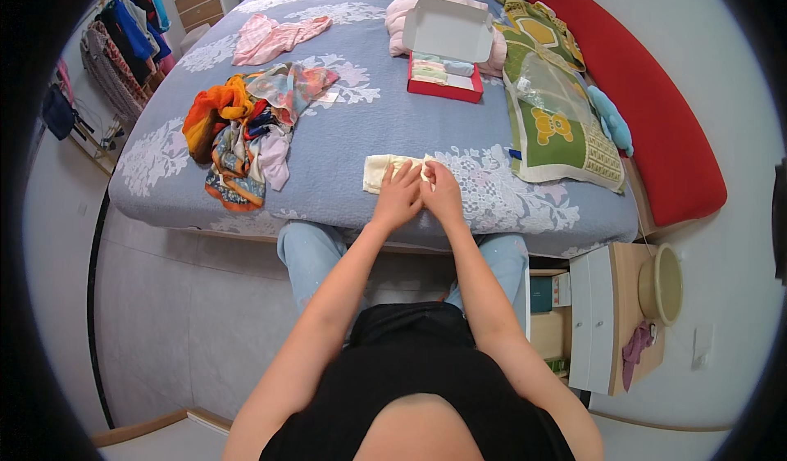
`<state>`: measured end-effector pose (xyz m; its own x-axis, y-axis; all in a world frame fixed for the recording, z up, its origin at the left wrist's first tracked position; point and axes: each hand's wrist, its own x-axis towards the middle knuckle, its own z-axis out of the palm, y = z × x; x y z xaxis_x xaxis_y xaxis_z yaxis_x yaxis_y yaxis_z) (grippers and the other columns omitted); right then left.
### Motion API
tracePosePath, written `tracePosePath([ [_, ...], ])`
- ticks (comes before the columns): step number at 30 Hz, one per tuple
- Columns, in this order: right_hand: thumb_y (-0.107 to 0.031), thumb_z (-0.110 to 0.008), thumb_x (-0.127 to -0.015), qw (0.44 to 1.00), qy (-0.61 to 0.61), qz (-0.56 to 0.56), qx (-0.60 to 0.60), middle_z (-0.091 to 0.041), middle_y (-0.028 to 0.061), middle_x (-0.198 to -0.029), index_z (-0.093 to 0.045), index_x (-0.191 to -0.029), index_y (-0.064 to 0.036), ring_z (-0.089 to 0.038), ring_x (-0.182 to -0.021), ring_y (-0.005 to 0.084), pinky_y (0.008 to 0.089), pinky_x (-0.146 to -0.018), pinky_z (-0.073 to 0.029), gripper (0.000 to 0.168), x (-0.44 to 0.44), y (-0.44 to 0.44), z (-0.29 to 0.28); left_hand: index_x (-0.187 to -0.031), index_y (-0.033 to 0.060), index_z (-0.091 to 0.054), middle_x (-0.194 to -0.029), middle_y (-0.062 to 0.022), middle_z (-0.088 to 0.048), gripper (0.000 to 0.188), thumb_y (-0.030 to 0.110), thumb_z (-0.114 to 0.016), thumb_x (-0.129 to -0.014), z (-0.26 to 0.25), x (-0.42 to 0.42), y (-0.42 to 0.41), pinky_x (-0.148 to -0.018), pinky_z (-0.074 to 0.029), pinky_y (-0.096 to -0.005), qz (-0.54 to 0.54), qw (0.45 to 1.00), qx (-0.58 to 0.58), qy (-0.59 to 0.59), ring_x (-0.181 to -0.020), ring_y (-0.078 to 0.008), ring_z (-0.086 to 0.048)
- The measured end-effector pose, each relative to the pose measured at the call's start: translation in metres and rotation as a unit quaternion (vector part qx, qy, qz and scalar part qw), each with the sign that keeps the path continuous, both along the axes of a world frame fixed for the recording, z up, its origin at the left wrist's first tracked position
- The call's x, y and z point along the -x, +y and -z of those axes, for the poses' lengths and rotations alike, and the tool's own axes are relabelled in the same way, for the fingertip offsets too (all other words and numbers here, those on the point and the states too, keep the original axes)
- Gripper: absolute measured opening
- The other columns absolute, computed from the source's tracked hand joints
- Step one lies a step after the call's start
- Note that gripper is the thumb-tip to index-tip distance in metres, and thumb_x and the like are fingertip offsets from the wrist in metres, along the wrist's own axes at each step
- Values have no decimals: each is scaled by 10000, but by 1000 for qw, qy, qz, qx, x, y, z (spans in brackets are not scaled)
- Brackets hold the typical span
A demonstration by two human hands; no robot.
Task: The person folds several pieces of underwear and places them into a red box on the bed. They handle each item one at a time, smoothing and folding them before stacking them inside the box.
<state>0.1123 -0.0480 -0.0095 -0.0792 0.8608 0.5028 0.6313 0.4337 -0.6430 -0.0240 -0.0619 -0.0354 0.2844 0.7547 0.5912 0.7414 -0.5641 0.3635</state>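
A folded cream-coloured cloth (374, 174) lies flat near the front edge of the bed. My left hand (399, 194) rests on it with the fingers spread. At the cloth's right end, my right hand (441, 192) has its fingers curled and pinches the fabric. Beyond the hands stands a red box (444, 92) with its white lid raised, holding rolled or folded cloths in pale green, pink and blue. To the left lies a heap of patterned scarves (237, 138), orange, grey and multicoloured. A pink cloth (273, 40) is spread loosely behind the heap.
The blue-grey bedspread (344, 129) has white floral patterns. At right are a green pillow with a bear pattern (535, 101), a light-blue plush toy (610, 120) and a red headboard cushion (639, 104). A bedside cabinet (621, 313) carries a basin (669, 284); clothes hang at far left.
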Motion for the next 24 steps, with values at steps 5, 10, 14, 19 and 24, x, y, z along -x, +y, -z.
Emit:
tracePosePath([
  [5, 46, -479, -795, 998, 7, -54, 37, -691, 160, -901, -664, -1035, -19, -680, -822, 280, 354, -776, -537, 310, -22, 11, 12, -888, 45, -623, -1143, -102, -614, 165, 48, -642, -724, 0, 6, -5, -964, -429, -427, 42, 976, -24, -215, -1159, -299, -522],
  [10, 6, -543, -775, 977, -98, -168, 87, -686, 131, -943, -701, -949, -63, -619, -951, 327, 376, -833, -500, 245, -40, 24, -20, -931, 47, -608, -1052, -93, -614, 264, 100, -706, -692, -39, -23, -42, -852, -478, -400, 23, 988, -89, -127, -1025, -303, -563],
  [14, -40, -626, -728, 925, -268, -263, -53, -629, 18, -1072, -657, -935, -106, -504, -1157, 318, 373, -898, -476, 220, -51, 37, -37, -1003, 47, -578, -986, -106, -579, 381, 155, -751, -682, -34, -38, -42, -803, -475, -405, -28, 995, -47, -84, -970, -301, -552],
  [19, -76, -586, -766, 865, -360, -303, -171, -592, 34, -1145, -569, -999, -121, -508, -1183, 293, 398, -926, -466, 238, -54, 60, -41, -942, 35, -540, -896, -113, -528, 366, 173, -753, -679, -18, -44, -35, -777, -467, -396, -90, 993, -31, -67, -893, -288, -519],
  [24, -110, -566, -782, 827, -385, -354, -206, -598, 23, -1136, -585, -1017, -115, -529, -1152, 270, 390, -919, -459, 235, -48, 75, -44, -860, 46, -515, -849, -119, -515, 296, 146, -731, -683, -15, -47, -35, -749, -470, -380, -142, 987, -26, -71, -840, -286, -513],
])
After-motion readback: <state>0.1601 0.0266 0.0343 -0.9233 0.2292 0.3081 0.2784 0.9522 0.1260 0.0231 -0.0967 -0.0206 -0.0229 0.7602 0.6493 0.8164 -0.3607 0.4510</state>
